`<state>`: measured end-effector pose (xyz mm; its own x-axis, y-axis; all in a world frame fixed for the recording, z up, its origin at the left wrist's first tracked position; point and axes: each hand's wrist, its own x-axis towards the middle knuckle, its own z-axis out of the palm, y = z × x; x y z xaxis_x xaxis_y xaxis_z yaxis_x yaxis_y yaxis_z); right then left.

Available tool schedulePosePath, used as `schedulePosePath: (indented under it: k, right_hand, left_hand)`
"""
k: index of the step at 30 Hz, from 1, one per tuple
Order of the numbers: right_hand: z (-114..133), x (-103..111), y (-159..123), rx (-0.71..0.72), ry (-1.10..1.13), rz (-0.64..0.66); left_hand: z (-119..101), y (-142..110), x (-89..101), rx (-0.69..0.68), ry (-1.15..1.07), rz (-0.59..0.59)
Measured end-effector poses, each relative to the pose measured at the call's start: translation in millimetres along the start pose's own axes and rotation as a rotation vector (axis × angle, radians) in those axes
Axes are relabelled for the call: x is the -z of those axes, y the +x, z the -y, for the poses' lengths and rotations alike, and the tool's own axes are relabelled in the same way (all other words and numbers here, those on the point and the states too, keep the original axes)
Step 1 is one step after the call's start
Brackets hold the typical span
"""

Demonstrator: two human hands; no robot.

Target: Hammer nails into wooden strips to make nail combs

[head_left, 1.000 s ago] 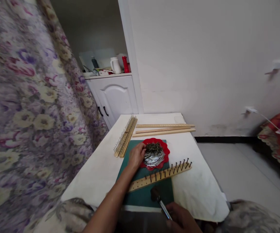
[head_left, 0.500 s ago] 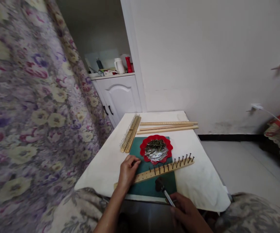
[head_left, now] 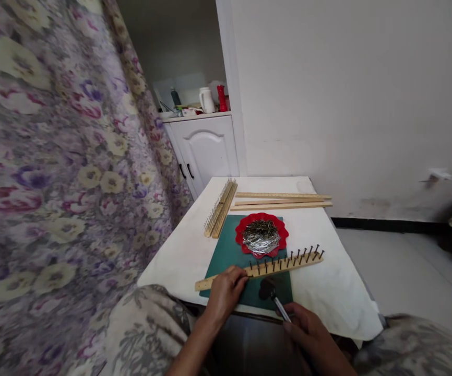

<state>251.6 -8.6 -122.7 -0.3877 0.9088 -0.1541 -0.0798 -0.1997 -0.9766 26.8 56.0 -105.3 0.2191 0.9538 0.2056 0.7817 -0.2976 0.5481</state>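
Observation:
My left hand [head_left: 226, 292] rests over the wooden strip [head_left: 206, 283], its thumb and fingers pinched on what looks like a nail, mostly hidden by the fingers. From the middle to the right end of this strip, dark nails [head_left: 298, 257] stand upright in two rows. My right hand [head_left: 308, 326] is closed round the handle of a hammer [head_left: 282, 309], whose dark head hangs just in front of the strip, apart from it. Behind the strip sits a red scalloped dish [head_left: 239, 232] heaped with loose nails [head_left: 262, 237]. Strip and dish lie partly on a green mat [head_left: 226, 245].
On the white-covered table [head_left: 171, 250], strips full of upright nails [head_left: 221, 209] lie at the back left. Several bare wooden strips [head_left: 281, 206] lie along the back. A flowered curtain [head_left: 73, 183] hangs at left; a white cabinet [head_left: 208, 151] and wall stand behind.
My left hand has moved from above the strip's far side down onto the strip, near the row of nails. The hammer stays low before the strip. The whole view has shifted slightly.

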Motion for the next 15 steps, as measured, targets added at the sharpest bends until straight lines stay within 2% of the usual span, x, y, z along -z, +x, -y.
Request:
schedulePosePath:
  k: [7, 15]
  right_hand:
    - [-2, -1, 1, -0.015, 0.013, -0.002]
    - [-7, 3, 3, 0.010, -0.013, 0.028]
  left_hand:
    - [6, 4, -2.4, -0.006, 0.053, 0.023]
    - [-15, 20, 6.8, -0.001, 0.111, 0.112]
